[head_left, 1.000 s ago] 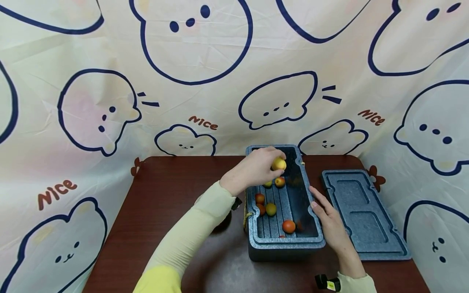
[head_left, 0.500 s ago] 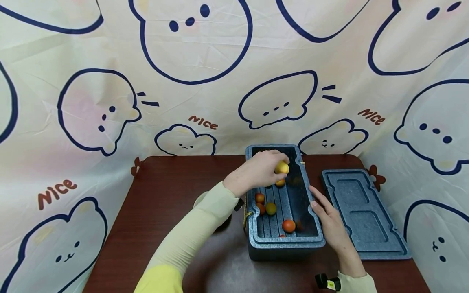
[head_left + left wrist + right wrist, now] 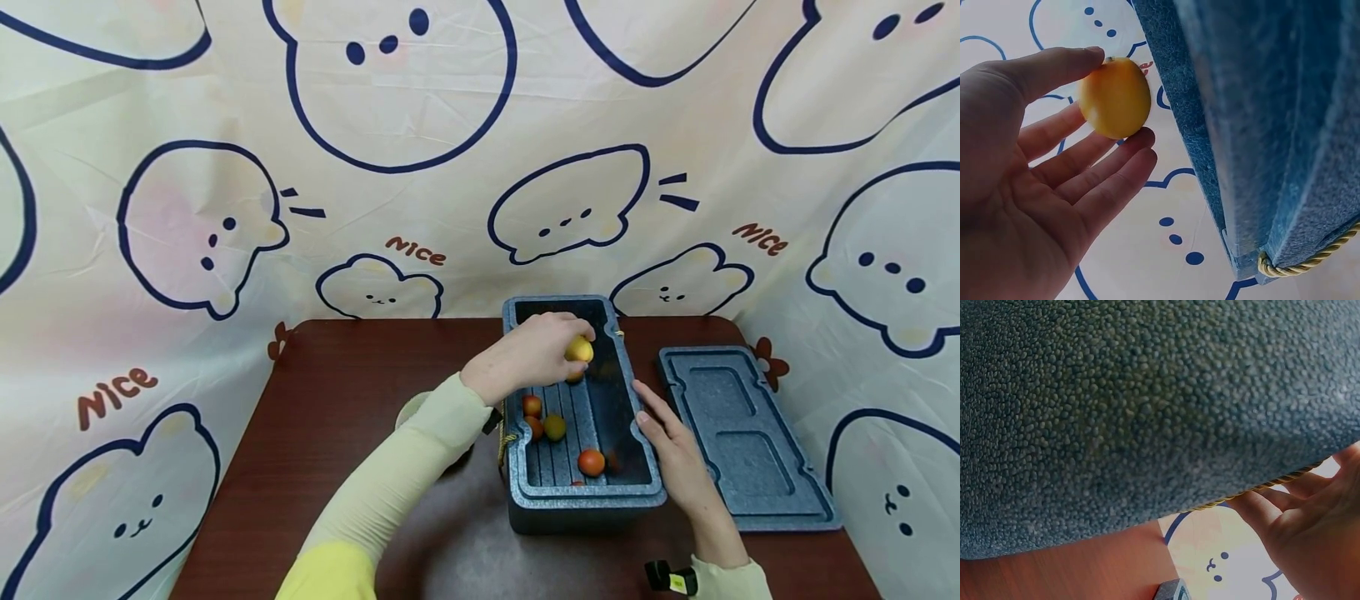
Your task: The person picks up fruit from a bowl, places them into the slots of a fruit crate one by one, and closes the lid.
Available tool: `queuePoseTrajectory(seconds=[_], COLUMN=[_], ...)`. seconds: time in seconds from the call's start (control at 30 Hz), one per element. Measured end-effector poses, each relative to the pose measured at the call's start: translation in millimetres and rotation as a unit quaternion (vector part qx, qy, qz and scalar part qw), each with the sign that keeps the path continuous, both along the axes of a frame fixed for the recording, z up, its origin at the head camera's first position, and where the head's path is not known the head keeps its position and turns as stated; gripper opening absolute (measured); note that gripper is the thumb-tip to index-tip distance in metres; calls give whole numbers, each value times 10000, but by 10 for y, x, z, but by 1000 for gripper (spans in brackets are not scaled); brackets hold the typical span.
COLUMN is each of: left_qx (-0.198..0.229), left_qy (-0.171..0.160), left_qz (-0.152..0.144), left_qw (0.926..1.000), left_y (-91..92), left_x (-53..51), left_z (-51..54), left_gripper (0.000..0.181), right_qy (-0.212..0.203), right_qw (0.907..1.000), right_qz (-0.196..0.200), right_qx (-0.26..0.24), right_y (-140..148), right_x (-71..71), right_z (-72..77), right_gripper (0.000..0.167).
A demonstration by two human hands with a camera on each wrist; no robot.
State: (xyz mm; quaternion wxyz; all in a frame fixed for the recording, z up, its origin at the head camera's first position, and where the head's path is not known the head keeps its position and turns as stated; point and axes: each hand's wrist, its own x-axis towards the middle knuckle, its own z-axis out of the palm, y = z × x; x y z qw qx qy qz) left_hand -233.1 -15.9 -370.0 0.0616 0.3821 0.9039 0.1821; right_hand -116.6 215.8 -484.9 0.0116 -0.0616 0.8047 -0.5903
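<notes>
My left hand point(image 3: 525, 357) reaches over the far half of a blue-grey foam box point(image 3: 585, 502). Between thumb and fingers it pinches a small, round yellow-orange fruit point(image 3: 1116, 99), its short stem visible in the left wrist view. On the box's right side rests my right hand point(image 3: 686, 471), fingers mostly straight against the wall and rim. Inside the box lie an orange-red fruit point(image 3: 591, 462), a yellow-green fruit point(image 3: 555, 428) and reddish fruits point(image 3: 532, 406) by the left wall. Another fruit is partly hidden under my left hand.
The foam lid point(image 3: 750, 442) lies flat on the brown table point(image 3: 337, 417), right of the box. A pale round object point(image 3: 411, 407) is mostly hidden behind my left sleeve. Gold rope point(image 3: 1300, 269) hangs at the box's side. Printed cloth point(image 3: 465, 208) hangs behind the table.
My left hand has moved slightly right and nearer to me over the box, still holding the yellow-orange fruit, and now covers more of the fruit beneath. The right hand has stayed in place.
</notes>
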Motion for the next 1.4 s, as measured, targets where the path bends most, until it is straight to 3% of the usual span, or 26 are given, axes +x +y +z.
queuePoseTrajectory(seconds=[0.83, 1.13, 1.4], left_qx=[-292, 388, 1354], left_qy=[-76, -188, 130], left_qz=[120, 430, 803], left_qw=[9995, 9981, 9875], left_y=[-88, -326, -641], left_x=[31, 56, 122], left_z=[-32, -75, -104], left_gripper=[40, 41, 42], right_qy=[-119, -27, 25], right_qw=[9999, 9999, 10000], right_qz=[-10, -70, -46], right_qx=[45, 115, 80], right_y=[1, 4, 0], right_x=[-1, -5, -5], right_z=[-1, 1, -13], right_gripper=[50, 50, 49])
